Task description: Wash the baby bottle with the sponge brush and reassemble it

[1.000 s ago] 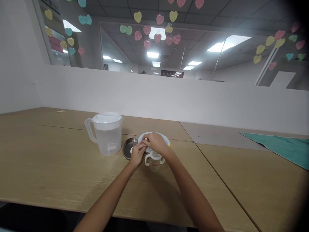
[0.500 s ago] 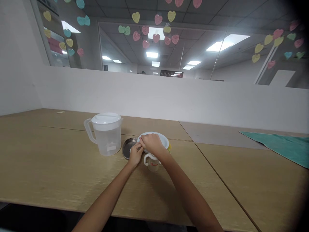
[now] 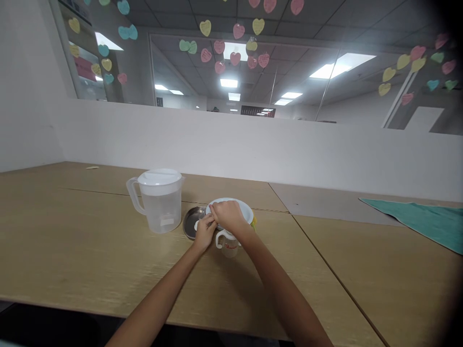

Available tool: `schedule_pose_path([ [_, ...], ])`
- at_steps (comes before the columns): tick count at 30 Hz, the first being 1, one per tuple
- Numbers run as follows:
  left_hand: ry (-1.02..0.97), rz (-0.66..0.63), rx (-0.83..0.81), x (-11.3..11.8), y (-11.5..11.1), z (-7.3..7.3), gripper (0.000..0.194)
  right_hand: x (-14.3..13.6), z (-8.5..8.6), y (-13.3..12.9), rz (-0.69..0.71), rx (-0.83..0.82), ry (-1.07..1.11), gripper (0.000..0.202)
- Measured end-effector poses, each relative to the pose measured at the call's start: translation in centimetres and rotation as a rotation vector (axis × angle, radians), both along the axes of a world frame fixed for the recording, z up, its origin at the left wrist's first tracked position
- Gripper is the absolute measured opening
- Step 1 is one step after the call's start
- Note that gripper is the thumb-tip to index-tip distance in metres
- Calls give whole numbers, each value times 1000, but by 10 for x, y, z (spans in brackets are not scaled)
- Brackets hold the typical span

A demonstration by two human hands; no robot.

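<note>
My left hand (image 3: 205, 231) is closed, its fingertips meeting those of my right hand (image 3: 227, 215). My right hand is closed too, with its back turned up. What they hold between them is hidden by the fingers. A white bowl (image 3: 247, 210) lies just behind and under my right hand. To the left sits a round metal dish (image 3: 188, 225), partly covered by my left hand. A small white piece (image 3: 196, 225) shows beside the left fingers. Below my right wrist stands a clear cup (image 3: 229, 248) with red lettering and a white handle.
A translucent lidded pitcher (image 3: 161, 205) stands to the left of the metal dish. Something yellow (image 3: 254, 220) peeks out at the bowl's right edge. A green cloth (image 3: 427, 221) lies at the far right of the wooden table (image 3: 108, 260). A white wall (image 3: 217, 144) rises behind.
Both hands stay together in nearly the same place, with only a slight shift of the fingers. The whole view has moved a little; the objects stand where they were.
</note>
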State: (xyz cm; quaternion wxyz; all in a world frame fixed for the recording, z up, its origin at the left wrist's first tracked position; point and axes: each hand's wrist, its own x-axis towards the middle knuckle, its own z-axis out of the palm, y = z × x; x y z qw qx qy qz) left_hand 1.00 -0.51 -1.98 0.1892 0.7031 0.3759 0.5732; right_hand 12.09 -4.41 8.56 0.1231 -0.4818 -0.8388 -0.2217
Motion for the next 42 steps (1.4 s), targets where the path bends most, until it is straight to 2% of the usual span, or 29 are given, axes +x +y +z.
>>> schedule_pose_path([
  [5,-15,46,17,-4,4,-2,26,-5,14,-23,112,93,-22,27],
  [9,-23,37,34,-2,3,0,27,-2,23,-32,88,120,14,40],
  [12,-14,12,60,-1,2,2,28,5,26,-30,55,175,90,44],
  [20,-10,-23,74,-3,0,5,27,21,26,-19,60,279,220,39],
  [34,4,-47,57,0,4,4,25,33,44,-28,32,343,306,39],
  [42,38,-9,70,2,1,4,26,32,53,-38,88,466,419,40],
])
